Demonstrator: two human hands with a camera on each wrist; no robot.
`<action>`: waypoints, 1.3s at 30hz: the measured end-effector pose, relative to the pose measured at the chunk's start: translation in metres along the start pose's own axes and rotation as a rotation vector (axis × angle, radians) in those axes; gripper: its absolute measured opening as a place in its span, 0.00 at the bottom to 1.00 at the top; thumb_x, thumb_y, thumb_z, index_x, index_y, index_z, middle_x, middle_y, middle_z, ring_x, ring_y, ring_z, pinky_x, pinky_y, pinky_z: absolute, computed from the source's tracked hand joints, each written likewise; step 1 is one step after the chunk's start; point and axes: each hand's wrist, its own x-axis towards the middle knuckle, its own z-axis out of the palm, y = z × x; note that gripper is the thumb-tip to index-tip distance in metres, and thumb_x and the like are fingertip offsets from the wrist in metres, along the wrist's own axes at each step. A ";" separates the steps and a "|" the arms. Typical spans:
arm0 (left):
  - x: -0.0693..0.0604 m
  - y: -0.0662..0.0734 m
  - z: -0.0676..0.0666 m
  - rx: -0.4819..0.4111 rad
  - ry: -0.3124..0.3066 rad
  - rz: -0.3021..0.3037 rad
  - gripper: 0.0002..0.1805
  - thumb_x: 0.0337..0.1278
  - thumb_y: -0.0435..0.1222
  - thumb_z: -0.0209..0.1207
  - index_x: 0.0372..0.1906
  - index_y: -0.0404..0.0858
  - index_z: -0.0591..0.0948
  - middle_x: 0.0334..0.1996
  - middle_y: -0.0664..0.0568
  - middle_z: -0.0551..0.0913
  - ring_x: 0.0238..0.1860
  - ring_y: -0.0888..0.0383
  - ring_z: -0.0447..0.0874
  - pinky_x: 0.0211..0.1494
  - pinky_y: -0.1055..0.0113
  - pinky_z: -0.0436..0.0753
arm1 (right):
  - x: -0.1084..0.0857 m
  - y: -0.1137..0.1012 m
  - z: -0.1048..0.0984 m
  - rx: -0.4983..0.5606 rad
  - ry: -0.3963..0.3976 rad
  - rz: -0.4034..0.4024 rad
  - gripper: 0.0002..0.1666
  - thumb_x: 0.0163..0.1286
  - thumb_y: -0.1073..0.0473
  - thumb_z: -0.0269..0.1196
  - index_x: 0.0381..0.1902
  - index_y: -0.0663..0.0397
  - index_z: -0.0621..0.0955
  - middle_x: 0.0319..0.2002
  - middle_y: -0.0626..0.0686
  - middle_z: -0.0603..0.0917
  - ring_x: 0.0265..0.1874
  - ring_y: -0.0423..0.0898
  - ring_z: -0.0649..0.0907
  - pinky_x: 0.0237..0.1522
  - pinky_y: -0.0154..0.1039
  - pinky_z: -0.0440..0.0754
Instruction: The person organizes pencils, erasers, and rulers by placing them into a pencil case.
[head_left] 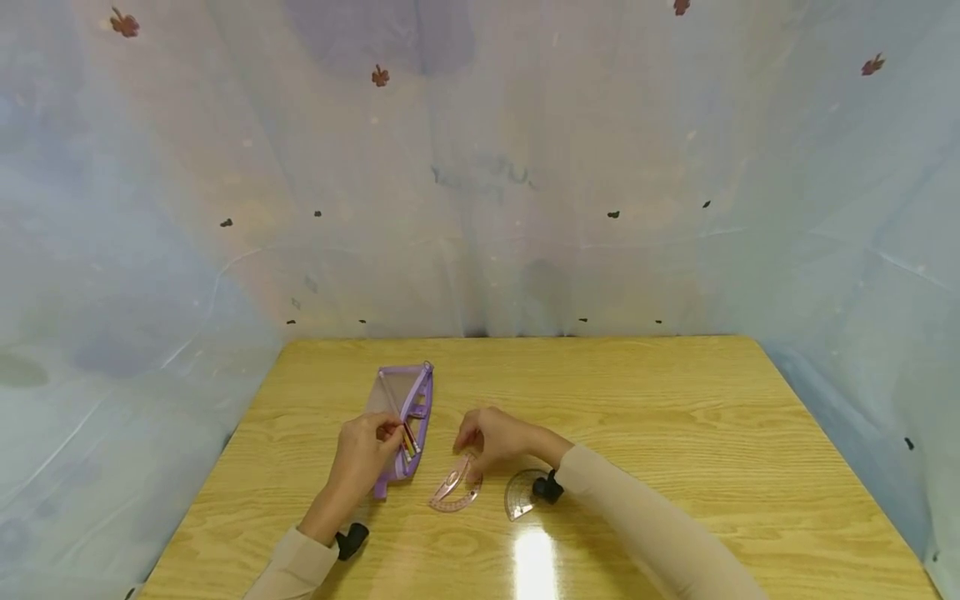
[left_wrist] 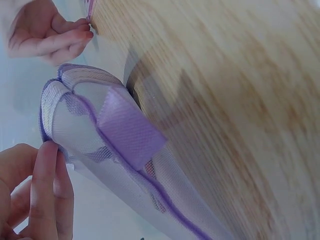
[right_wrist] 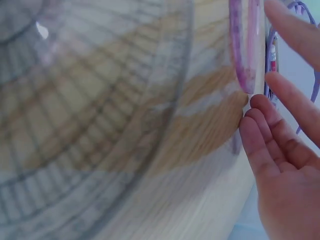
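Observation:
A purple-trimmed mesh pencil case (head_left: pixel 393 387) lies unzipped on the left part of the table, with several pencils (head_left: pixel 408 443) inside. My left hand (head_left: pixel 362 454) pinches the edge of its opening between thumb and fingers; in the left wrist view the fingertips (left_wrist: pixel 47 150) are on the mesh edge. To the right, my right hand (head_left: pixel 498 437) reaches over a clear pink protractor (head_left: pixel 450 492). Its fingers (right_wrist: pixel 257 145) are spread, with fingertips close to the protractor's far end; contact is unclear. A clear protractor (head_left: pixel 519 496) lies under my right wrist.
The wood-grain table (head_left: pixel 637 417) is bordered by a pale hanging sheet (head_left: pixel 487 167) at the back and sides. Black wrist cameras (head_left: pixel 351 542) sit on both wrists. A bright light reflection (head_left: pixel 535 562) shows near the front edge.

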 end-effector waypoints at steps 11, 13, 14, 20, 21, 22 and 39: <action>-0.002 0.001 0.001 0.005 0.017 0.016 0.03 0.56 0.25 0.66 0.29 0.31 0.87 0.23 0.53 0.83 0.24 0.62 0.80 0.25 0.72 0.79 | -0.009 -0.005 0.004 -0.097 -0.071 -0.019 0.36 0.42 0.58 0.84 0.53 0.56 0.85 0.51 0.47 0.77 0.52 0.39 0.75 0.59 0.33 0.72; -0.002 0.001 0.001 0.004 0.015 0.012 0.03 0.56 0.25 0.66 0.29 0.31 0.87 0.23 0.53 0.83 0.25 0.62 0.80 0.25 0.72 0.79 | -0.010 -0.005 0.004 -0.113 -0.076 -0.017 0.35 0.43 0.58 0.84 0.52 0.56 0.85 0.51 0.46 0.76 0.52 0.38 0.74 0.60 0.33 0.71; -0.002 0.001 0.001 0.004 0.014 0.010 0.03 0.56 0.25 0.66 0.29 0.32 0.87 0.23 0.53 0.83 0.25 0.62 0.80 0.25 0.72 0.79 | -0.010 -0.005 0.004 -0.121 -0.078 -0.015 0.35 0.43 0.58 0.84 0.52 0.56 0.86 0.52 0.46 0.76 0.52 0.38 0.73 0.61 0.33 0.71; -0.002 0.001 0.001 0.005 0.012 0.015 0.02 0.57 0.26 0.66 0.30 0.31 0.87 0.24 0.52 0.84 0.25 0.61 0.81 0.26 0.72 0.80 | -0.010 -0.004 0.003 -0.140 -0.083 -0.025 0.32 0.44 0.59 0.83 0.50 0.55 0.86 0.52 0.48 0.76 0.52 0.38 0.73 0.60 0.34 0.72; -0.002 0.001 0.000 0.004 0.012 0.018 0.02 0.57 0.26 0.66 0.31 0.31 0.87 0.24 0.52 0.84 0.25 0.62 0.81 0.26 0.72 0.80 | -0.010 -0.003 0.003 -0.142 -0.083 -0.029 0.31 0.44 0.59 0.83 0.49 0.54 0.87 0.52 0.48 0.76 0.52 0.38 0.73 0.60 0.34 0.72; -0.002 0.001 0.000 0.004 0.014 0.022 0.02 0.57 0.26 0.66 0.31 0.30 0.87 0.24 0.52 0.84 0.25 0.62 0.81 0.26 0.73 0.80 | -0.010 -0.002 0.003 -0.143 -0.084 -0.030 0.31 0.44 0.59 0.83 0.49 0.54 0.87 0.52 0.48 0.76 0.52 0.38 0.73 0.59 0.34 0.72; -0.001 0.000 0.001 0.005 0.014 0.011 0.02 0.57 0.26 0.65 0.31 0.31 0.87 0.24 0.52 0.84 0.25 0.61 0.81 0.26 0.72 0.80 | -0.009 -0.004 0.003 -0.096 -0.092 -0.045 0.23 0.46 0.65 0.82 0.42 0.55 0.87 0.43 0.47 0.80 0.41 0.36 0.78 0.47 0.27 0.76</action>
